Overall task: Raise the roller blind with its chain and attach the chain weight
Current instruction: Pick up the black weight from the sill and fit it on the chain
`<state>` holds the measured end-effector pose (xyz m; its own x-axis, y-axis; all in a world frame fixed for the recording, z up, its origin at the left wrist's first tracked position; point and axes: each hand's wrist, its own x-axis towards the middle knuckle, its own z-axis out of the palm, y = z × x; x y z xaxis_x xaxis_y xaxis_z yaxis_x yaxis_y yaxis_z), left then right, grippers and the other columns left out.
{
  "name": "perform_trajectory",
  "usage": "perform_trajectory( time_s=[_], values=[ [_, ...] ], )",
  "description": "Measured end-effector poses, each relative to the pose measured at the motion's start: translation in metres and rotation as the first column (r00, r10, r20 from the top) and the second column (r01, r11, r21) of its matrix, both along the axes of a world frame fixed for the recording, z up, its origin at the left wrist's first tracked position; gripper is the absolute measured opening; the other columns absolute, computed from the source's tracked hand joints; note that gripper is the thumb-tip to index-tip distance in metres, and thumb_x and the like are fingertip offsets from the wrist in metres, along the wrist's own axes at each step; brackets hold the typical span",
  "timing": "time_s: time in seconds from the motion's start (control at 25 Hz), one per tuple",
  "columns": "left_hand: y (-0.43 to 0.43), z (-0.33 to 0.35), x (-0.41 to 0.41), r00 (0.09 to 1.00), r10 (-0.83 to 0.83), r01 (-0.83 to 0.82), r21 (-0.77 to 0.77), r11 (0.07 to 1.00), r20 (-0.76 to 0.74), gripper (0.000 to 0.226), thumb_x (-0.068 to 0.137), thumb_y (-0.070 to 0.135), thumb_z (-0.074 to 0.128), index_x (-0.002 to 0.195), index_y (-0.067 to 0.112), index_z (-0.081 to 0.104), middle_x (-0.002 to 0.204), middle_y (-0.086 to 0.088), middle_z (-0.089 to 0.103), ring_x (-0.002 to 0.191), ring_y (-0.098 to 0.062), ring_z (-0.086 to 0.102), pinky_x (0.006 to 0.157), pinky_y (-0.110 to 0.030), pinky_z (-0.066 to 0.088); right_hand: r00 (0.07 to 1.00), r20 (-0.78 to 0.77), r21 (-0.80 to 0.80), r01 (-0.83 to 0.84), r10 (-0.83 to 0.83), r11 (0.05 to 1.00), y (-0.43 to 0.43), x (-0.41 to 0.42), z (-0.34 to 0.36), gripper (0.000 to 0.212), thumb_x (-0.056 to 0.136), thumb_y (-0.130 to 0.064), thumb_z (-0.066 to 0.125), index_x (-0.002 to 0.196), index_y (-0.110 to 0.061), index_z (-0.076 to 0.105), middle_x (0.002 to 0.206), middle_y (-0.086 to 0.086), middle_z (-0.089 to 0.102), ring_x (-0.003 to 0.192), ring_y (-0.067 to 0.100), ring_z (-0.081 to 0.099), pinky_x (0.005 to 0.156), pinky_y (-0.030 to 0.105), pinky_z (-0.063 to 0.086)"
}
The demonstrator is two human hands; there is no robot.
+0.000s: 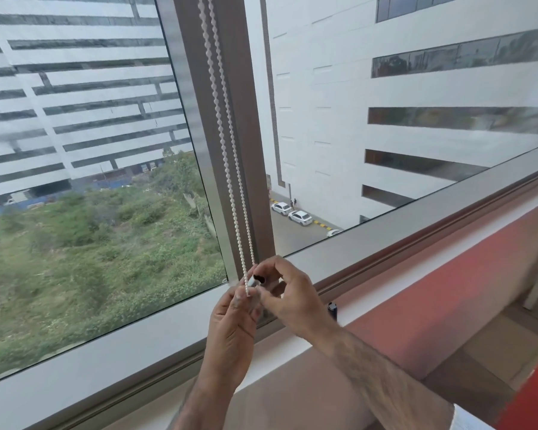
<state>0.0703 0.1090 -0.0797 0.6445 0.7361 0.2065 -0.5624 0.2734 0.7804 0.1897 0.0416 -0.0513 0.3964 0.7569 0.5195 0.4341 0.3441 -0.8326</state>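
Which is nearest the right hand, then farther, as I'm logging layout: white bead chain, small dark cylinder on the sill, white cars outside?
1. White bead chain, at the fingertips of the right hand.
2. Small dark cylinder, right, on the sill.
3. White cars, outside, far below.

We see the white bead chain (227,144) hanging in two strands down the window's upright, its bottom meeting what seems a small clear, black-tipped chain weight (255,282).

A small dark cylindrical object (332,309) is standing upright on the long pale window sill (295,347), beside the frame.
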Motion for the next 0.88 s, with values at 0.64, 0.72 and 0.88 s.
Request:
perform_trajectory(
  time_s=[0.64,0.72,0.88],
  values=[
    [0.013,-0.013,0.003,0.986,0.096,-0.076,0.146,0.986,-0.137,0.035,0.079,0.038,0.087,0.106,0.02,0.073,0.128,-0.011,0.067,0.111,-0.019,0.07,0.089,-0.031,0.059,0.987,0.132,-0.003,0.092,-0.091,0.996,0.009,-0.013,-0.04,0.024,0.089,-0.007,0.07,0.104,-0.025,0.067,0.101,0.0,0.062,0.089,0.013,0.066,0.076,0.028,0.059],
    [0.015,-0.013,0.003,0.978,0.128,-0.087,0.239,0.967,-0.162,0.032,0.088,0.025,0.077,0.118,0.017,0.068,0.131,-0.011,0.071,0.115,-0.019,0.07,0.091,-0.03,0.058,0.989,0.116,-0.003,0.088,-0.087,0.996,0.008,-0.011,-0.044,0.023,0.086,-0.002,0.069,0.098,-0.021,0.067,0.102,0.002,0.063,0.09,0.016,0.067,0.078,0.037,0.06],
    [0.024,-0.008,0.001,0.975,0.147,-0.096,0.288,0.953,-0.164,0.048,0.084,0.029,0.084,0.117,0.013,0.052,0.126,-0.013,0.075,0.119,-0.025,0.071,0.09,-0.03,0.059,0.995,0.09,-0.029,0.053,-0.05,0.998,0.005,-0.006,-0.045,0.024,0.087,-0.004,0.068,0.102,-0.023,0.07,0.109,0.001,0.063,0.093,0.018,0.07,0.08,0.037,0.062]
  ],
)
